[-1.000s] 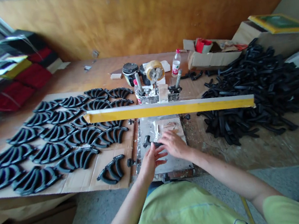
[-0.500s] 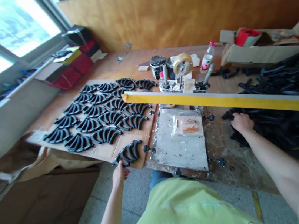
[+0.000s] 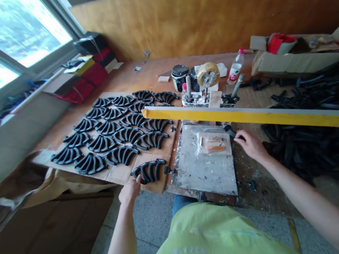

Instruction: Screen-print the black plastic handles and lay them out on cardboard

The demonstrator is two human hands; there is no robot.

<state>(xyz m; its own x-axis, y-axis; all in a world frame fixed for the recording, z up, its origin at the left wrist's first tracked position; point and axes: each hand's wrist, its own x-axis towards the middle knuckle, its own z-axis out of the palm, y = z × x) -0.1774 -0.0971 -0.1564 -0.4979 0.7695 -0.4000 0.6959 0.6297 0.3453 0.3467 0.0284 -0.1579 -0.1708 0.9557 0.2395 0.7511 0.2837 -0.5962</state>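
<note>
My left hand (image 3: pixel 130 190) is at the left end of a small fan of black curved handle-like pieces (image 3: pixel 150 171) near the cardboard's front corner. Its fingers are curled at the end piece, partly hidden behind the hand. My right hand (image 3: pixel 251 145) pinches one short black piece (image 3: pixel 230 131) over the right edge of a grey metal plate (image 3: pixel 205 172). On the plate lies a clear plastic packet (image 3: pixel 213 142) with orange-brown contents. Several more fans of the same black pieces (image 3: pixel 119 155) lie in rows on the cardboard sheet (image 3: pixel 125 174).
A long yellow bar (image 3: pixel 250 115) crosses above the bench. Behind it are a tape roll (image 3: pixel 208 74), a black jar (image 3: pixel 180 78) and a bottle with a red cap (image 3: pixel 235 67). A heap of black pieces (image 3: pixel 313 152) covers the right side, below a cardboard box (image 3: pixel 290 61).
My right hand has come left from the heap to the plate's edge with a black piece. The front fan has shifted slightly right on the cardboard, my left hand still at its end.
</note>
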